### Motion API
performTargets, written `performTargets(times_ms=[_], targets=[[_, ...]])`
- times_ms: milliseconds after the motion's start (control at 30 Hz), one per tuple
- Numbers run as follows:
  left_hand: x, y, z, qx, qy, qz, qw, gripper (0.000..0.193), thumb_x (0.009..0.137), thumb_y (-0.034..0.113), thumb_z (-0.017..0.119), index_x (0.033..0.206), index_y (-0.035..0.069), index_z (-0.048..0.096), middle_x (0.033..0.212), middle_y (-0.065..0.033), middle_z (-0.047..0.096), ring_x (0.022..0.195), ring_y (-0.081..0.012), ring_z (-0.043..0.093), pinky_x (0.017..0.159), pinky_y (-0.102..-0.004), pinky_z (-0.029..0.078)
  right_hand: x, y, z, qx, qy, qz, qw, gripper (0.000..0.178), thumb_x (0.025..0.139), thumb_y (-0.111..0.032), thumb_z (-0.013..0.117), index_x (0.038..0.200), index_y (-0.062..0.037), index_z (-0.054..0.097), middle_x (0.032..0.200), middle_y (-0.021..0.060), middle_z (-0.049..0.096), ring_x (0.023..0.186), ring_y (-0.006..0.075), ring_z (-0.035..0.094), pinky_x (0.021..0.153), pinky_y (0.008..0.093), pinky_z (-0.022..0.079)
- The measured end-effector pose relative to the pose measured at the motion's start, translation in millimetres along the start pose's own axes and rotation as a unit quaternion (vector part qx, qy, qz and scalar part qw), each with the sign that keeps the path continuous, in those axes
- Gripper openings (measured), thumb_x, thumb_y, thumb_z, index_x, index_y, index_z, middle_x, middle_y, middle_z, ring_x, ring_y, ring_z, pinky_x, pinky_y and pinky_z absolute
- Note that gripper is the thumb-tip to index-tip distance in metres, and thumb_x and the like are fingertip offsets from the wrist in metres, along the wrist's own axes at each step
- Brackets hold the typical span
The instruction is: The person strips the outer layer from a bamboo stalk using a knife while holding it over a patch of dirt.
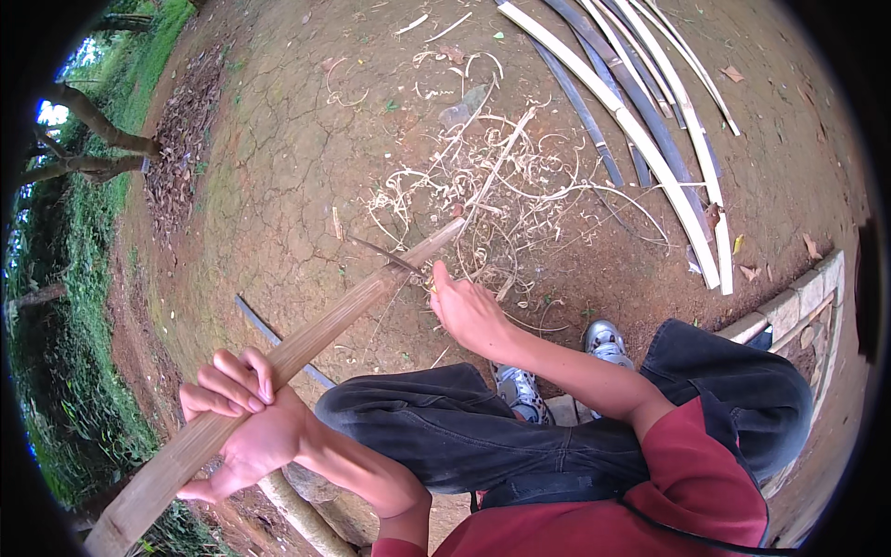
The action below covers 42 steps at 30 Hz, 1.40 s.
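Note:
A long flat strip of split bamboo (325, 322) slants from the lower left up toward the middle of the view. My left hand (243, 418) is wrapped round its near part, fingers curled over the top edge. Farther along, my right hand (467, 311) is closed on the handle of a knife (385, 252). The dark, narrow blade lies across the bamboo strip near its far end; the handle is mostly hidden in my fist. Thin curled shavings (483, 186) lie on the ground just beyond the strip's tip.
Several long pale and dark bamboo strips (640, 139) lie at the upper right. One dark strip (269, 330) lies under the worked piece. A low stone edging (798, 302) runs along the right. Tree branches (102, 121) and green plants (83, 306) stand at the left.

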<state>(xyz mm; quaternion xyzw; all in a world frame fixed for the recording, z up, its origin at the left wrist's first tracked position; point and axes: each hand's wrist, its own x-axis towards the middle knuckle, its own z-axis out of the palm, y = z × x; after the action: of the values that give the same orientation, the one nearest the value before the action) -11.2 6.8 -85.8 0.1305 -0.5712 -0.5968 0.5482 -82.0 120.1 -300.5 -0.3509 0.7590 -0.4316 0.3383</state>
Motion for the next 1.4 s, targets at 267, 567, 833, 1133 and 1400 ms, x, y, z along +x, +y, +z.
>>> performTargets(times_ms=[267, 567, 833, 1133, 1400], targets=[[-12, 3, 0, -0.043, -0.061, 0.001, 0.997, 0.079, 0.068, 0.087, 0.033, 0.057, 0.01, 0.028, 0.048, -0.0016, 0.025, 0.044, -0.0113, 0.022, 0.036, -0.0228, 0.02, -9, -33, -19, 0.014, -0.106, 0.049, 0.993, 0.025, 0.091, -0.004, 0.044, 0.104, 0.0172, 0.045, 0.055, 0.0147, 0.057, 0.048, 0.0272, 0.059, 0.043, 0.0358, 0.047], [-15, -3, 17, -0.016, -0.064, 0.012, 0.998, 0.078, 0.071, 0.087, 0.03, 0.06, 0.01, 0.03, 0.05, -0.0006, 0.026, 0.045, -0.0104, 0.023, 0.036, -0.022, 0.022, 1, 7, -10, 0.05, -0.077, 0.066, 0.994, 0.027, 0.09, -0.004, 0.043, 0.104, 0.0185, 0.046, 0.058, 0.0196, 0.058, 0.049, 0.0322, 0.06, 0.046, 0.0397, 0.049], [-13, -3, 21, -0.052, -0.09, -0.007, 0.995, 0.078, 0.073, 0.087, 0.028, 0.059, 0.01, 0.03, 0.05, -0.0008, 0.028, 0.045, -0.0103, 0.024, 0.035, -0.022, 0.022, 16, 83, 18, -0.054, 0.075, 0.03, 0.995, 0.024, 0.088, -0.005, 0.046, 0.099, 0.0167, 0.047, 0.057, 0.0235, 0.058, 0.052, 0.039, 0.061, 0.05, 0.0462, 0.049], [-20, -1, 27, -0.016, -0.087, 0.013, 0.996, 0.079, 0.075, 0.086, 0.029, 0.06, 0.008, 0.033, 0.051, -0.002, 0.03, 0.046, -0.0104, 0.028, 0.038, -0.0214, 0.025, 14, 31, -1, -0.013, -0.005, 0.068, 0.998, 0.028, 0.088, -0.005, 0.045, 0.101, 0.0191, 0.046, 0.06, 0.0235, 0.059, 0.048, 0.0345, 0.059, 0.048, 0.0429, 0.049], [-11, 9, 17, -0.015, -0.07, 0.019, 0.997, 0.079, 0.076, 0.085, 0.026, 0.058, 0.009, 0.032, 0.05, -0.0017, 0.028, 0.045, -0.0105, 0.027, 0.037, -0.0201, 0.024, 24, 34, -5, -0.005, -0.046, 0.056, 0.997, 0.031, 0.089, -0.002, 0.038, 0.11, 0.021, 0.044, 0.055, 0.0121, 0.055, 0.047, 0.0261, 0.056, 0.038, 0.037, 0.044]])
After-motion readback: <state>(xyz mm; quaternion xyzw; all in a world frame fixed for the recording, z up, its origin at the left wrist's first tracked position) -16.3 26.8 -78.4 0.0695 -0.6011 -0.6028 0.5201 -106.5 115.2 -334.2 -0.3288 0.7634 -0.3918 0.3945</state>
